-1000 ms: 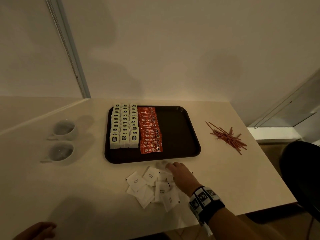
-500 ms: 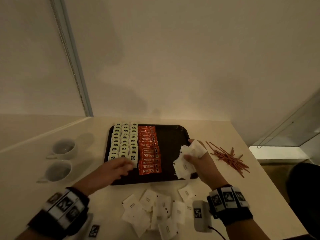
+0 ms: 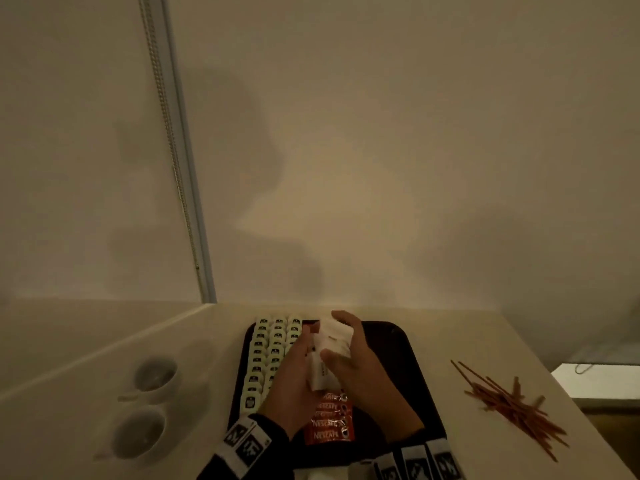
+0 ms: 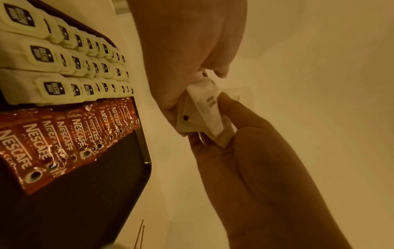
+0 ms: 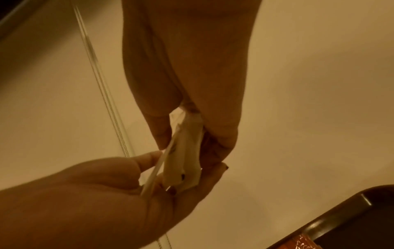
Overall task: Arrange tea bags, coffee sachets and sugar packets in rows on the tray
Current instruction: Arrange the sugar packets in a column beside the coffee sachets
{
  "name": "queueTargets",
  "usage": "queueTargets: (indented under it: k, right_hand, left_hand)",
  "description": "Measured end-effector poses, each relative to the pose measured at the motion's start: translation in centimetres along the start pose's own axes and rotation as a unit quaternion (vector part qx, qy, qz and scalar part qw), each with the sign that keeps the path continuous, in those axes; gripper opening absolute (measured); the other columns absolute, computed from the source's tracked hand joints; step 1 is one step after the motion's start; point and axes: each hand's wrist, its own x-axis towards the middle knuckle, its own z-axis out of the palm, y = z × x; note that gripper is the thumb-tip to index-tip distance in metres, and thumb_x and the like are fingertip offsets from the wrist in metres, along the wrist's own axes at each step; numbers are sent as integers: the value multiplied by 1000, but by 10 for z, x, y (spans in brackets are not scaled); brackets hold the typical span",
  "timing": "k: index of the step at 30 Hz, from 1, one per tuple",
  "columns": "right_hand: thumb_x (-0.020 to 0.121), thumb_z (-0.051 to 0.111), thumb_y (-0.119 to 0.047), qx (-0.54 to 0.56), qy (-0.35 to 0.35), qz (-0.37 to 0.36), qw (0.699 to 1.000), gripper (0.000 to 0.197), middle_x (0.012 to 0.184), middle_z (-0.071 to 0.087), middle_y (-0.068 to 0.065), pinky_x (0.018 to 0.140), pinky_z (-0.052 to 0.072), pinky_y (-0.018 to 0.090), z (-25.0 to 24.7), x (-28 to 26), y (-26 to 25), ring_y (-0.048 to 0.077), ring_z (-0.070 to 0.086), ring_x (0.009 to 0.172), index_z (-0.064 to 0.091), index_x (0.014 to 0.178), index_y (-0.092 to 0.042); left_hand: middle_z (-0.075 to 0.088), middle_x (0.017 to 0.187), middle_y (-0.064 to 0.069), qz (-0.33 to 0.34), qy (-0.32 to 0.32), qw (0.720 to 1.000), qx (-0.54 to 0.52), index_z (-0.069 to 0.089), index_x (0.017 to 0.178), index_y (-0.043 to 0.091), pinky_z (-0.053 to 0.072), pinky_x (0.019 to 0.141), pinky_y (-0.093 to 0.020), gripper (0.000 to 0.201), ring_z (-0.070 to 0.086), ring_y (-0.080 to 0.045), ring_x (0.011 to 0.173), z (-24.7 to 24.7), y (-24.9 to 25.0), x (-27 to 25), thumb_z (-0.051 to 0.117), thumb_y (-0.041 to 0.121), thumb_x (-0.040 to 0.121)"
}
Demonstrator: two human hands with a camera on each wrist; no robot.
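Head view, lower centre: both hands above tray (image 3: 408, 344), gripping one bunch of sugar packets (image 3: 332, 344). Right hand (image 3: 360, 372) fingers curled round bunch; left hand (image 3: 294, 382) pinches its lower part. Tea bags (image 3: 266, 355) in rows at tray left; coffee sachets (image 3: 329, 420) in row beside them. Two cups (image 3: 152, 379) at desk left, stirrers (image 3: 512, 407) at right.

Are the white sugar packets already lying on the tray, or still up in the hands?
Still up in the hands. The left hand and right hand pinch the sugar packets above the tray, whose right side is bare.
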Motion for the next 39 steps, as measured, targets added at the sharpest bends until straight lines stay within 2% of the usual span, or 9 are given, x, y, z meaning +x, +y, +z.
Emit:
queueTargets:
  k: [3,5,9,13,17,22,26,34,39]
  right_hand:
    - [89,60,-14,-28,-18,-10,999,54,126,47,-4,87,48,14,7,6,3,1,53,111,35,129,-41]
    - [87,61,-14,-67,9,-17,998,53,124,46,-6,83,44,7,9,13,2,-3,49,110,38,124,-45]
    - [83,65,-5,-9,6,-7,1000,63,108,63,-3,76,55,22,-4,28,-9,9,65,94,35,123,-42]
    - [78,73,-10,-24,-48,-14,998,49,98,68,4,71,55,26,-18,43,-26,12,67,89,47,114,-29]
    - [72,79,-17,-73,3,-34,997,39,102,58,-3,76,50,14,-22,60,-26,9,61,92,60,103,-31]
    - [68,81,-29,-142,199,-28,969,44,96,46,-11,62,43,4,-24,74,-14,1,51,80,55,104,-28]
    - [81,71,-19,-55,188,-25,980,19,79,63,-2,59,53,18,-23,74,-4,7,63,69,60,93,-27]
    - [82,69,-15,-88,171,-14,981,19,92,57,-4,66,48,9,-27,82,6,3,59,81,58,90,-27]
    - [85,65,-13,-63,162,-2,985,14,82,65,-7,65,51,15,-34,84,13,3,63,77,60,77,-23]
  left_hand:
    - [70,108,-16,13,14,1000,7,59,121,8,56,73,-36,53,68,-28,95,-2,6,8,49,46,86]
    - [69,108,-17,12,-5,1000,-7,60,120,6,54,74,-37,56,67,-28,94,-1,13,9,47,46,84]
    - [66,116,-19,-17,-65,998,11,61,120,6,52,82,-41,58,66,-31,101,-7,37,15,60,44,77]
    - [68,109,-18,-40,-119,992,-10,63,119,7,56,68,-36,72,68,-27,86,-13,55,27,87,37,58]
    - [71,101,-16,-54,-127,990,-25,65,112,8,57,73,-39,44,70,-25,81,-1,66,34,57,36,79]
    - [64,119,-20,-36,-91,994,-56,62,122,14,55,83,-45,44,66,-30,98,11,74,51,50,38,87]
    - [67,110,-17,2,-91,996,-22,65,114,16,58,61,-35,40,69,-25,87,11,73,62,54,37,83]
    - [68,108,-15,8,-84,996,30,63,116,16,58,59,-36,37,67,-25,86,4,68,71,57,30,82]
    - [70,102,-13,15,-68,992,104,63,112,18,57,62,-37,37,68,-25,84,0,62,70,65,27,76]
